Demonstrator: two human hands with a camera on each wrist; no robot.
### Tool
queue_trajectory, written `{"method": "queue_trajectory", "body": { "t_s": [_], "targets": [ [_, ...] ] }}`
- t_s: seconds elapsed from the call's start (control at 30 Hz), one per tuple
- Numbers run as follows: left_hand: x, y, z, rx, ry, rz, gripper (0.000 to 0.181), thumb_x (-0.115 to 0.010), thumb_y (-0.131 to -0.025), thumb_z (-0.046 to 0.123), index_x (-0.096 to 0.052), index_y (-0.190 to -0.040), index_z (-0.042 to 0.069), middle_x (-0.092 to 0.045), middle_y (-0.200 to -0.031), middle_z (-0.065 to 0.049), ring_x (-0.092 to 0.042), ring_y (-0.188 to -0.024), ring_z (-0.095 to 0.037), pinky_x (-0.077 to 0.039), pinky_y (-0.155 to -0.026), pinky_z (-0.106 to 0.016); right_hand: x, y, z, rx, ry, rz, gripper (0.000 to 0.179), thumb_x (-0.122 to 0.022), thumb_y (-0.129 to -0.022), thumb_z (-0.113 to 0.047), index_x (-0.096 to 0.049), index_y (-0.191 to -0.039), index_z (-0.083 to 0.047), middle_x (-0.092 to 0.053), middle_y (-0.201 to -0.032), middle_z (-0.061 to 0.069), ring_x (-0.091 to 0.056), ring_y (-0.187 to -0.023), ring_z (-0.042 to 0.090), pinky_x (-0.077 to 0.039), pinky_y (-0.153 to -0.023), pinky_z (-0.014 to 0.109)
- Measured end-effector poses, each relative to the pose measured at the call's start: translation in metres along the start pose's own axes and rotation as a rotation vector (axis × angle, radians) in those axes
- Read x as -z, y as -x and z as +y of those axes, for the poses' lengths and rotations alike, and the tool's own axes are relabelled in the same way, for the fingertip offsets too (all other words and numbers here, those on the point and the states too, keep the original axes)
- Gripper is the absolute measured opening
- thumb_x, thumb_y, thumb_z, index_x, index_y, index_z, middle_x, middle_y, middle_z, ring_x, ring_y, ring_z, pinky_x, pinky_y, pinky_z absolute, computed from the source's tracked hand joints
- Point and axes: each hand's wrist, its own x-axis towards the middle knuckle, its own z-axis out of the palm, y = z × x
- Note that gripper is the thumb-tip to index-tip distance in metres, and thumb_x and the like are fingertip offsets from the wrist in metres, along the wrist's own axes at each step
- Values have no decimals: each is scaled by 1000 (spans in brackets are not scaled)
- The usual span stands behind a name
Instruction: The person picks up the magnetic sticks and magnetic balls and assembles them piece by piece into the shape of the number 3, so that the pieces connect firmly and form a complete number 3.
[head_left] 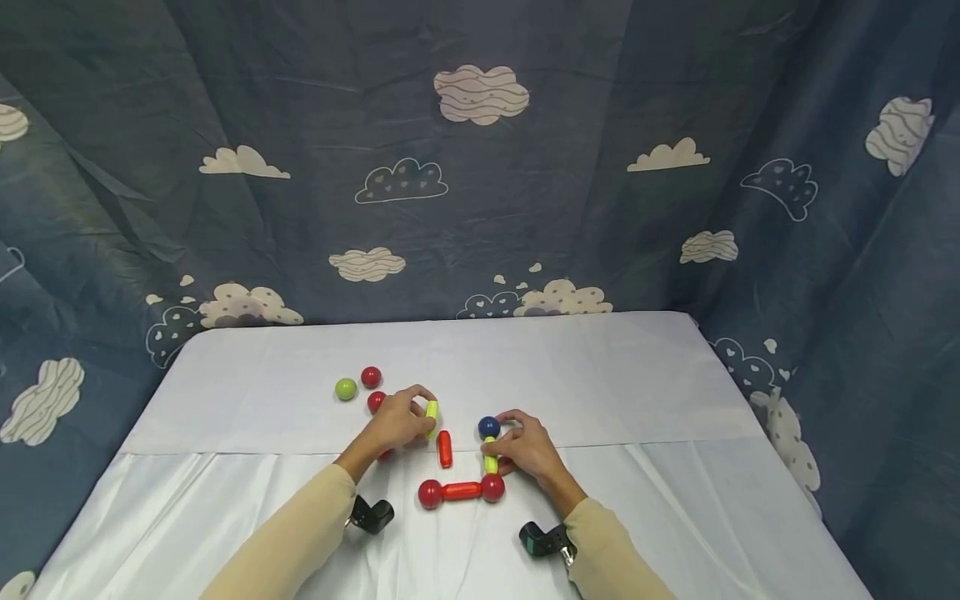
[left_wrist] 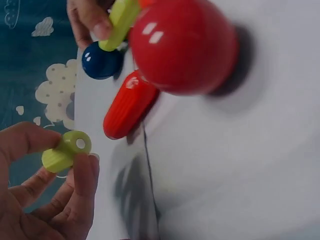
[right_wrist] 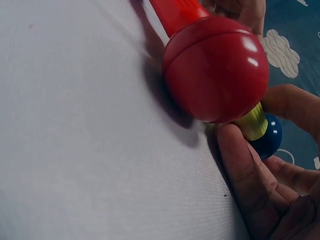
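Note:
My left hand (head_left: 396, 422) pinches a short yellow-green rod (head_left: 432, 410) between thumb and fingers, above the cloth. The left wrist view shows a pale round spot on that rod's end. My right hand (head_left: 531, 448) grips another yellow-green rod (head_left: 491, 465), which links a blue ball (head_left: 489, 427) at the far end to a red ball (head_left: 492, 487) at the near end. From this red ball a red rod (head_left: 461, 491) runs left to a second red ball (head_left: 430, 494), making an L shape. A loose red rod (head_left: 445, 448) lies between the hands.
Beyond the left hand lie a green ball (head_left: 346, 389) and a red ball (head_left: 371, 377). Another red ball (head_left: 377, 402) sits beside that hand, and one more is mostly hidden under it. White cloth (head_left: 637, 375) covers the table, and a dark cloud-patterned curtain (head_left: 540, 208) hangs behind.

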Motion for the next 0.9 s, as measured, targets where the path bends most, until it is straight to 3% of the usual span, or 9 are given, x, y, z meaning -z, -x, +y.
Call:
{"method": "queue_trajectory", "body": {
  "t_s": [0.3, 0.57, 0.9],
  "targets": [
    [-3, -12, 5, 8, 176, -19, 36, -67, -85, 13, -61, -120, 15, -64, -89, -4, -60, -71, -15, -47, -65, -28, 1, 3, 3, -35, 6, 16, 55, -79, -76, -12, -52, -123, 0, -61, -66, 5, -59, -48, 15, -52, -50, 27],
    [-7, -22, 15, 22, 307, -56, 39, -68, -87, 10, -58, -124, 11, -66, -89, -7, -64, -70, -18, -53, -70, -32, 2, 1, 0, -33, 4, 13, 56, -79, -76, -12, -51, -124, 0, -61, -65, 5, -59, -47, 14, -52, -49, 28],
    [-17, -36, 26, 43, 244, -65, 38, -70, -87, 15, -58, -122, 11, -66, -89, -6, -64, -72, -15, -51, -70, -29, 2, 0, -1, -37, -17, -9, 57, -80, -75, -11, -52, -123, 1, -64, -66, 6, -60, -48, 14, -53, -50, 29]
  ]
}}
